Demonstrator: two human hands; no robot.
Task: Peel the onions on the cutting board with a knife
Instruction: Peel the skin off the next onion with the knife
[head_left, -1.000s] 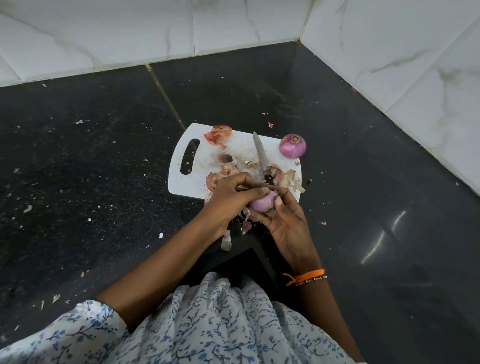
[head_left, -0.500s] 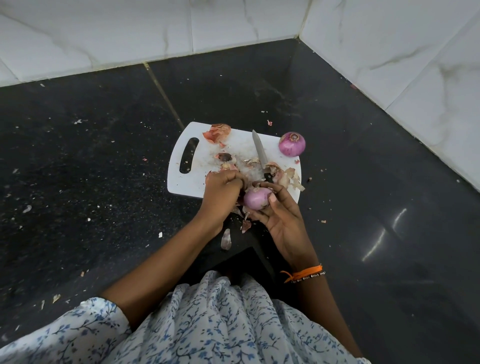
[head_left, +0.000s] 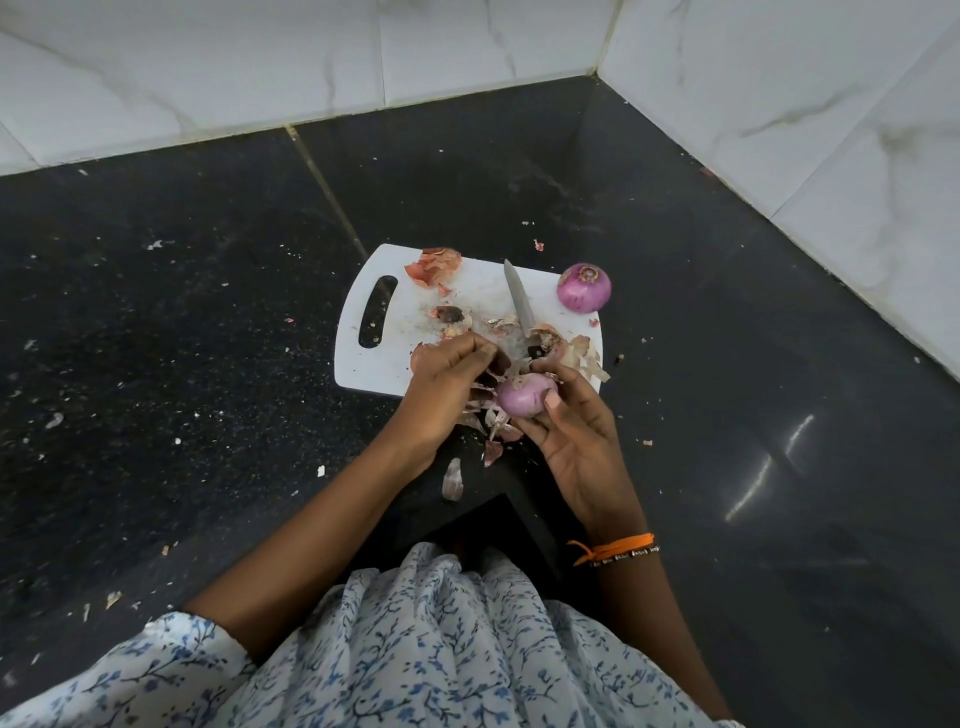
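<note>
Since a moment before, my left hand (head_left: 447, 382) had drawn off the onion (head_left: 524, 395), fingers curled around loose skin, while my right hand (head_left: 569, 431) cupped it at frame centre, just below the cutting board (head_left: 395, 332); knife (head_left: 519, 306) lay there.

No readable text, label, brand, number or sign shows anywhere in the frame. The beaded bracelet (head_left: 626, 555) on the wrist at the lower right of the frame carries small pale marks, too tiny and blurred to tell whether they are letters. The white cutting board (head_left: 384, 364) at the centre is unmarked, and the knife (head_left: 521, 306) lying on it shows no stamp on its blade.
</note>
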